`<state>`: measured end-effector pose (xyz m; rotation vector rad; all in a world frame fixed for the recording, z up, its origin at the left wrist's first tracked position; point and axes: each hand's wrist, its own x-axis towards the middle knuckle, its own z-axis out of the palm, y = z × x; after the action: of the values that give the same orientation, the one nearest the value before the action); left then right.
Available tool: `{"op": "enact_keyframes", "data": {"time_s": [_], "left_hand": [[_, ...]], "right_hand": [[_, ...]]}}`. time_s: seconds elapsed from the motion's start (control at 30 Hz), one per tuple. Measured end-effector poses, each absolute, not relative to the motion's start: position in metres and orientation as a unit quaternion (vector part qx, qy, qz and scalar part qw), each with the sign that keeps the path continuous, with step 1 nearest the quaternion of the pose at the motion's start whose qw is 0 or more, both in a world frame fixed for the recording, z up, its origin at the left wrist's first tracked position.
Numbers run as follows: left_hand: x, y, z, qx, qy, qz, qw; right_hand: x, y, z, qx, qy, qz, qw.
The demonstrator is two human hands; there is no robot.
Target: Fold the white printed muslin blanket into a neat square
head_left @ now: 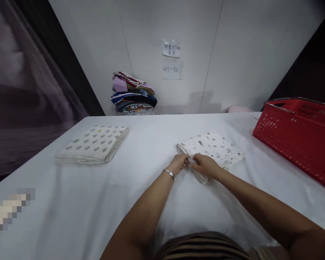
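Note:
A folded white cloth (209,144) with small scattered prints lies on the white-covered table (141,202), right of the middle. Its layered near-left edge is pinched by my left hand (181,163), whose fingers are curled closed. Close beside it, my right hand (204,165) is closed on the same edge, thumb and fingers pressed together. The edge is slightly bunched between the two hands. A second folded cloth (97,141), cream with rows of grey prints, rests flat further left, apart from both hands.
A red plastic basket (300,139) with a metal handle stands at the right. Behind the table's far edge a stack of folded fabrics (134,95) leans near the wall. Paper signs (172,68) hang on that wall. A dark curtain (29,83) borders the left side.

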<state>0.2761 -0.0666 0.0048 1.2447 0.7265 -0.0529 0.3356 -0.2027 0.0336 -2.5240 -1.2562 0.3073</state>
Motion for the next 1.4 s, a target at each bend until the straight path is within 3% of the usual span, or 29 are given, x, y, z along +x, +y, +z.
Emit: {"op": "enact_keyframes", "data": {"time_s": [0.13,0.43,0.83,1.2,1.4], "left_hand": [[0.277,-0.064,0.002,0.559,0.329,-0.007,0.762],[0.273,-0.068,0.006,0.585,0.316,-0.008,0.747],[0.279,-0.071,0.007,0.595,0.345,-0.009,0.726],[0.273,-0.069,0.01,0.601,0.315,-0.09,0.729],[0.272,-0.073,0.011,0.599,0.31,-0.059,0.736]], "right_hand": [[0.334,-0.201,0.034,-0.891,-0.431,0.088,0.115],[0.348,-0.206,0.039,-0.886,-0.411,0.082,0.2],[0.333,-0.2,0.042,-0.898,-0.427,0.037,0.102],[0.336,-0.2,0.043,-0.889,-0.44,0.053,0.116],[0.334,-0.199,0.045,-0.894,-0.434,0.046,0.097]]}}
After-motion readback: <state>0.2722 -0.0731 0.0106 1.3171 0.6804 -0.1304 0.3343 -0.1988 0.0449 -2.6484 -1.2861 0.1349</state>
